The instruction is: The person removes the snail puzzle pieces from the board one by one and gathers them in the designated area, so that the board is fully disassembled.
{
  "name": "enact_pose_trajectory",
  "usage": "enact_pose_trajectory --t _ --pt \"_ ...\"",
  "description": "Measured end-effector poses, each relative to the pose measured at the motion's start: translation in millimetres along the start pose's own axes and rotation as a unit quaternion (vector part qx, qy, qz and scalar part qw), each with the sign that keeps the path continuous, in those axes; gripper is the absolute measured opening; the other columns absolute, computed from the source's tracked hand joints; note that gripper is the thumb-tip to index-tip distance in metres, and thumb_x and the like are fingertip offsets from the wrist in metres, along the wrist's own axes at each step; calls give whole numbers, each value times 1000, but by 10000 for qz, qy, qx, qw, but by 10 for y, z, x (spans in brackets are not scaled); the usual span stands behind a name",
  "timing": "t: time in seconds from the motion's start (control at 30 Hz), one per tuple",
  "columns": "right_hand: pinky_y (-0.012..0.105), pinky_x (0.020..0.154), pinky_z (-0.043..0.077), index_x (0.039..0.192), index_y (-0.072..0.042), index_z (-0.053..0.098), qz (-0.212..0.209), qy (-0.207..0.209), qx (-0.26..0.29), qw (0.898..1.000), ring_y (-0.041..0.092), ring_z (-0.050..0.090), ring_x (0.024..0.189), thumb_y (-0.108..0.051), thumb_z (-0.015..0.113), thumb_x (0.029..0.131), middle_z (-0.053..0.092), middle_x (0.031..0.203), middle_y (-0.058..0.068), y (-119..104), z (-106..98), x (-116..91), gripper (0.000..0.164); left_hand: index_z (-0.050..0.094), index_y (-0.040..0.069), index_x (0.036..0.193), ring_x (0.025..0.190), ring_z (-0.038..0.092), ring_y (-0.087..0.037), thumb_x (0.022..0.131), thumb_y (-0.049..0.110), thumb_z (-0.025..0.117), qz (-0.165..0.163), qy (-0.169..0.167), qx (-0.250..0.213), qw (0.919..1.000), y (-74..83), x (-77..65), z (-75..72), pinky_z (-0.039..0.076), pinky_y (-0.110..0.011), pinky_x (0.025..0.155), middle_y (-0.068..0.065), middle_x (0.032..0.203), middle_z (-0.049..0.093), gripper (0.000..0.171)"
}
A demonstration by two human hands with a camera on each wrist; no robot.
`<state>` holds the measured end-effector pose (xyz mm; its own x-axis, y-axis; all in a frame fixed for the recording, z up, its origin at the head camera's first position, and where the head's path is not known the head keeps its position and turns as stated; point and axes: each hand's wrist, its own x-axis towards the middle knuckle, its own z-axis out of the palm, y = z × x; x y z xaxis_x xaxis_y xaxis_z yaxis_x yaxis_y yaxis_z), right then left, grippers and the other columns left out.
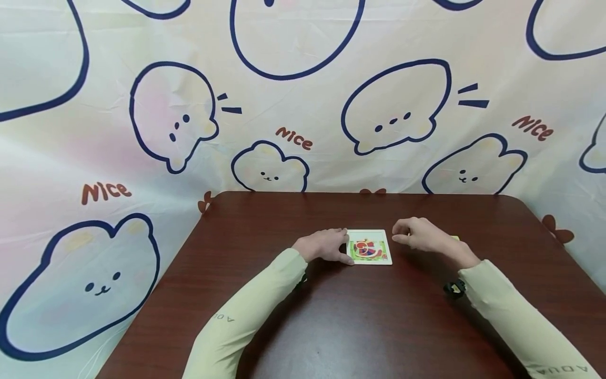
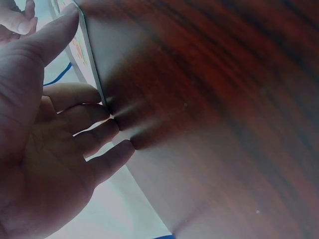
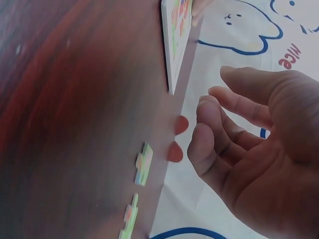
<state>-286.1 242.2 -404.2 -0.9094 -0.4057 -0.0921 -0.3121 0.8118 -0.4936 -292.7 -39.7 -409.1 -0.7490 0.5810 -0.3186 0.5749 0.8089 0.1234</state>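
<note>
A white-framed puzzle board (image 1: 365, 233) with a colourful picture and a green border lies flat on the table. At its left side, my left hand (image 1: 325, 245) rests with the thumb by the near corner and the fingers extended along the edge, fingertips down at the tabletop. My right hand (image 1: 425, 235) hovers just right of the board, its fingers loosely bent and nothing between thumb and fingertips. Below that hand in the right wrist view lie two small green-edged puzzle pieces, one piece (image 3: 144, 165) farther off and another piece (image 3: 129, 219) nearer the bottom of the view.
The dark brown wooden table (image 1: 331, 326) extends all around the board. Behind it hangs a pale cloth backdrop (image 1: 322, 105) printed with blue-outlined cartoon figures. A yellow-green bit (image 1: 455, 238) shows beyond the right wrist.
</note>
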Motion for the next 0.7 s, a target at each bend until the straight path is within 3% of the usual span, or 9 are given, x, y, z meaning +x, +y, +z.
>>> enact_pose_trajectory --t 0.27,0.4,0.7 --pt "28 58 45 111 -8 67 -305 35 -171 9994 14 54 66 -23 67 93 65 83 2 -134 129 109 23 59 17 125 144 37 -24 87 62 62 10 15 -30 10000 -6 5 12 36 -40 115 -10 161 30 60" --pt "27 56 44 113 -7 67 -420 29 -274 9987 13 52 62 -24 68 92 63 78 1 -226 193 190 27 56 17 132 144 37 -25 86 63 62 -35 -14 -91 10000 -12 16 12 36 -41 115 -9 161 31 66" --pt "27 60 48 117 -9 66 -388 -247 -191 9988 17 57 74 -25 68 93 67 93 7 -368 288 343 30 54 18 135 142 40 -25 84 66 63 -91 45 -91 9999 -14 36 34 38 -43 114 -8 160 33 70"
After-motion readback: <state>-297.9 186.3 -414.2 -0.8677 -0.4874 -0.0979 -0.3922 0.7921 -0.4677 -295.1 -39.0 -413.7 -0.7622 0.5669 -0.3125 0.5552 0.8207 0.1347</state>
